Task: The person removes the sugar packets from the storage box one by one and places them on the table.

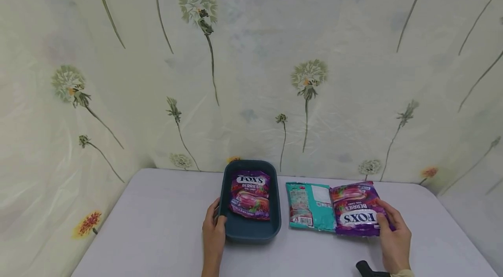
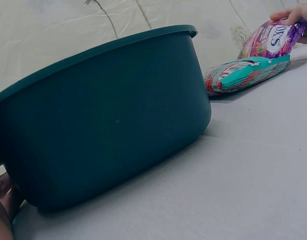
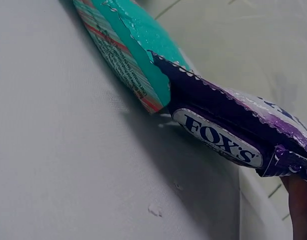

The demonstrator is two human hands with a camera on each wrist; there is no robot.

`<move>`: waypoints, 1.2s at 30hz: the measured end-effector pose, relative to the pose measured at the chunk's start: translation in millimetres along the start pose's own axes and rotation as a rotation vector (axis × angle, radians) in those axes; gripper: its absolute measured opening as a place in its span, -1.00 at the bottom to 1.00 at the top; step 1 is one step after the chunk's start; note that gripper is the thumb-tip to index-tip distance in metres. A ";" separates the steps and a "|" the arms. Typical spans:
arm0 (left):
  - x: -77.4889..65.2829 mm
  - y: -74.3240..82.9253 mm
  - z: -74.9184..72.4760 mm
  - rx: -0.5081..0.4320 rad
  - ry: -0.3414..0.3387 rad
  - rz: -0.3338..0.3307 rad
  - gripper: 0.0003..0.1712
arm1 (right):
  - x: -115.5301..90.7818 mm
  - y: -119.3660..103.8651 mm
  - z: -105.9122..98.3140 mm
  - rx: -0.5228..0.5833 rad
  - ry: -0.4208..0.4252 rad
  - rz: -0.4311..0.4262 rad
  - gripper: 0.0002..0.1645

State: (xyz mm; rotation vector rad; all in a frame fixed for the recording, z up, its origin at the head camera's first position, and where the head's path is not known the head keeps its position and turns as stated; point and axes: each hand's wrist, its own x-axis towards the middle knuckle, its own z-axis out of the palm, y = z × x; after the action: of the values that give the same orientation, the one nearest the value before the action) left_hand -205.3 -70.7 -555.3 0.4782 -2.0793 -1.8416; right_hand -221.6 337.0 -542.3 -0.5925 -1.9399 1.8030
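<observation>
My left hand (image 1: pixel 214 227) grips the left side of a dark teal plastic tub (image 1: pixel 251 237), thumb near the rim and fingers along the outer wall. Inside the tub lies a purple Fox's Berries candy bag (image 1: pixel 250 196). My right hand (image 1: pixel 396 235) pinches the right edge of a second purple Fox's candy bag (image 1: pixel 355 207), its lettering upside down in the head view. That bag's left edge overlaps a teal candy bag (image 1: pixel 311 206), which lies on the table with its printed back up. In the right wrist view, the held bag (image 3: pixel 218 137) tilts above the table.
The table (image 1: pixel 169 224) is covered in white cloth. Behind it hangs a pale floral sheet (image 1: pixel 251 71), which meets the table's back edge. A black strap-like piece (image 1: pixel 367 269) shows by the right wrist.
</observation>
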 end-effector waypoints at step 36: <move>0.4 -1.8 2.6 0.031 0.011 -0.003 -0.44 | 14.8 23.8 -28.5 -0.613 -0.299 -0.284 -0.52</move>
State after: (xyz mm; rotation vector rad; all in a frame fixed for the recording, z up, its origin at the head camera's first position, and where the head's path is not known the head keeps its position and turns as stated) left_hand -206.7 -68.8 -557.3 0.4982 -2.1032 -1.8068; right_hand -216.9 370.3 -563.9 -0.2062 -2.6453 1.1616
